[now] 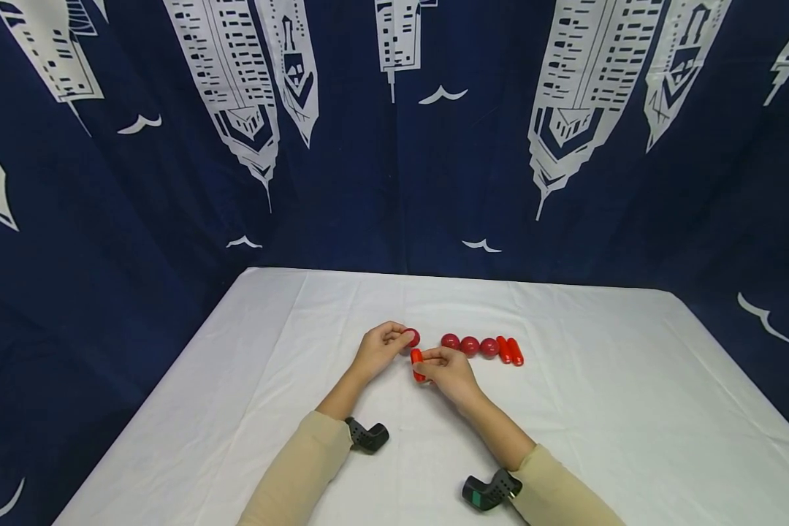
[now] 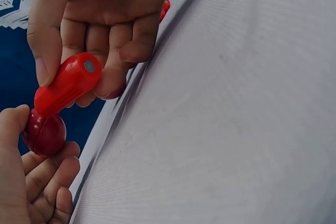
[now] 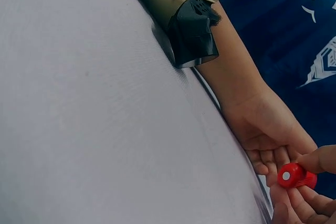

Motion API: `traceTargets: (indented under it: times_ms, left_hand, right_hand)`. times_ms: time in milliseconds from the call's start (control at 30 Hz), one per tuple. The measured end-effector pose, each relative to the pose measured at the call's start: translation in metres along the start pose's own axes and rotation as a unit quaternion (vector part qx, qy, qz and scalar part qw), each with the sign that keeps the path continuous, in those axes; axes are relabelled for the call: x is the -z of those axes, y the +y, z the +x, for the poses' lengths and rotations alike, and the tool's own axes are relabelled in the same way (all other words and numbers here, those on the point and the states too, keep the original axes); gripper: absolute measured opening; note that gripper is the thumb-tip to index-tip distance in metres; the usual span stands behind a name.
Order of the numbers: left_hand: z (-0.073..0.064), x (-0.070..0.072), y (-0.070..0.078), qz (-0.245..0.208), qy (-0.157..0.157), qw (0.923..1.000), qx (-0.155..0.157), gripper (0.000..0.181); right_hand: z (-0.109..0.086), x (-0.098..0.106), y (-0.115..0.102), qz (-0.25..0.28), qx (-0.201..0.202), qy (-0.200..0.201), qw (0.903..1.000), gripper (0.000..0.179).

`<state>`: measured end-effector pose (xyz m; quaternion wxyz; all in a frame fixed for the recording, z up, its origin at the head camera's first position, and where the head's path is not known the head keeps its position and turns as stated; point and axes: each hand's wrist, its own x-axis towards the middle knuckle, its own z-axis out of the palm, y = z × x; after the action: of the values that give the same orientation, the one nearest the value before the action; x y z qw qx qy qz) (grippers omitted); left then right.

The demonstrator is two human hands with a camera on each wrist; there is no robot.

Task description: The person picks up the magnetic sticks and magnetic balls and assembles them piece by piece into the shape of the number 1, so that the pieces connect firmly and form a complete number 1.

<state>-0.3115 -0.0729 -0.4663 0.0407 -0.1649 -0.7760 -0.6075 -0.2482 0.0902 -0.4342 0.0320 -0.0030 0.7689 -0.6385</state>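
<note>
My left hand (image 1: 383,349) pinches a dark red ball (image 1: 412,337) between thumb and fingers, just above the white cloth. In my right hand (image 1: 452,374) is a short bright red rod (image 1: 417,365), gripped by thumb and fingertips. A round grey disc shows on the rod's near end in the left wrist view (image 2: 89,66). The rod's other end meets or nearly meets the ball (image 2: 44,135); I cannot tell if they touch. In the right wrist view, the rod (image 3: 296,176) hides the ball.
Beyond my right hand, three dark red balls (image 1: 470,345) lie in a row, with two red rods (image 1: 509,351) side by side at its right end. White cloth (image 1: 618,409) covers the table. A dark blue patterned curtain (image 1: 394,183) hangs behind.
</note>
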Motion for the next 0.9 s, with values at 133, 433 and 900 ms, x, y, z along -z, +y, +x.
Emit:
traceTargets:
  times_ms: [133,433,900]
  left_hand:
    - [0.0,0.0,0.0,0.018,-0.003,0.9998,0.003,0.025]
    - [0.0,0.0,-0.001,0.018,-0.003,0.9998,-0.008,0.024]
    - [0.0,-0.001,0.001,0.019,0.002,0.9996,-0.022,0.024]
  right_hand:
    - [0.001,-0.003,0.001,0.012,-0.004,0.003,0.9999,0.024]
    - [0.005,-0.006,0.003,0.028,-0.017,0.012,0.9994,0.022]
    - [-0.005,-0.005,-0.015,0.052,-0.01,-0.01,0.9986,0.026]
